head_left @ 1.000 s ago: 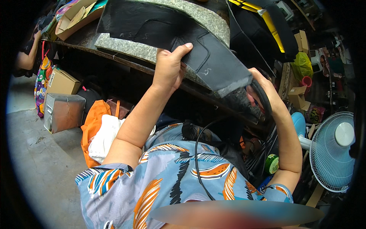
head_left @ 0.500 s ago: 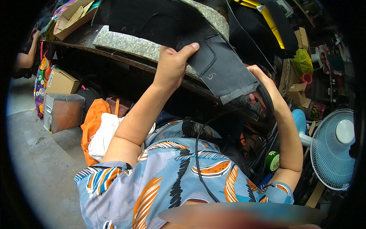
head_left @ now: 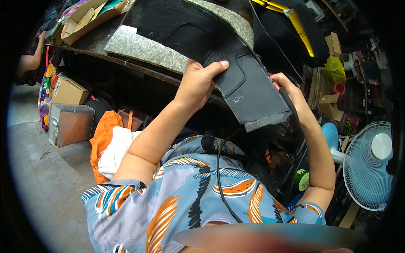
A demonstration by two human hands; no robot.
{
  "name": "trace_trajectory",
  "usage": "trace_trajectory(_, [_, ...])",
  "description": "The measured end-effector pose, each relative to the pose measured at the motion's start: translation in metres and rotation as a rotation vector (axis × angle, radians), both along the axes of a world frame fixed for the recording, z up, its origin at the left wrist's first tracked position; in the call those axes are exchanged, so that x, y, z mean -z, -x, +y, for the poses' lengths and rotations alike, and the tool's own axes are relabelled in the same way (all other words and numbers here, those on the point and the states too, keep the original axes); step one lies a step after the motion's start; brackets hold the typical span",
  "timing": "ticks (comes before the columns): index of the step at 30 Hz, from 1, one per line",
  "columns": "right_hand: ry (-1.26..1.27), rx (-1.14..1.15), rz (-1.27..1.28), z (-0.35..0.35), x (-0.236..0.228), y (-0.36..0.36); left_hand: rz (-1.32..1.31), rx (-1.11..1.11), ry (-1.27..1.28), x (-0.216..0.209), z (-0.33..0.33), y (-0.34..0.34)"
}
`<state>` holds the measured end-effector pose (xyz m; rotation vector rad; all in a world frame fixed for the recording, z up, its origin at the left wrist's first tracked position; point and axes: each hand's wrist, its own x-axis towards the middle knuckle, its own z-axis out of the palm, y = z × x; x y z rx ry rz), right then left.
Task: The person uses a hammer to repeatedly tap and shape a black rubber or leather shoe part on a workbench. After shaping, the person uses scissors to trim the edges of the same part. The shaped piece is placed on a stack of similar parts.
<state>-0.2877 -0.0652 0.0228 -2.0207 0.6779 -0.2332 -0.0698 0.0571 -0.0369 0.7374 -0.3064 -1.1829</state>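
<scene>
A large black sheet that looks like leather [head_left: 257,95], with stitched curved lines and a frayed grey strip at its near end, slopes from the bench toward me. My left hand [head_left: 196,84] is closed on its left edge, thumb on top and fingers hidden beneath. At the sheet's right edge is my right hand [head_left: 291,90], its fingers bent round a dark thing. A small red patch shows by those fingertips; what that hand holds is mostly hidden. Under the sheet, a speckled stone slab [head_left: 143,46] lies on the workbench [head_left: 97,52].
An open cardboard box [head_left: 80,21] stands at the bench's far left. A black-and-yellow item [head_left: 299,31] sits far right, above a blue fan [head_left: 369,164]. An orange bag [head_left: 101,139] and metal box [head_left: 69,124] are at left. A black cable [head_left: 218,177] crosses my front.
The sheet has slid toward me and slightly right, with my left hand moving along on it. My right hand now has its fingers higher on the sheet's right edge.
</scene>
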Motion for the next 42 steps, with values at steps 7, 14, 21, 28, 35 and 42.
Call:
trace_trajectory(7, [-0.053, 0.002, -0.024, -0.002, 0.010, 0.004, 0.077, 0.018, -0.033, -0.004, 0.002, 0.001])
trace_trajectory(14, [-0.033, 0.044, -0.044, -0.003, 0.011, -0.007, 0.028, 0.176, -0.110, -0.006, 0.007, 0.001])
trace_trajectory(21, [-0.193, 0.040, 0.068, 0.002, -0.006, -0.006, -0.103, -0.213, 0.119, -0.003, -0.013, -0.013])
trace_trajectory(28, [0.052, 0.000, -0.038, 0.008, 0.000, -0.014, -0.281, -0.289, 0.147, 0.005, -0.016, -0.003])
trace_trajectory(35, [-0.254, 0.083, 0.039, 0.010, -0.012, -0.017, -0.226, -0.203, 0.134, 0.002, -0.011, 0.000])
trace_trajectory(42, [-0.338, 0.090, 0.030, 0.010, -0.005, -0.014, -0.172, -0.066, 0.116, 0.001, -0.006, 0.002])
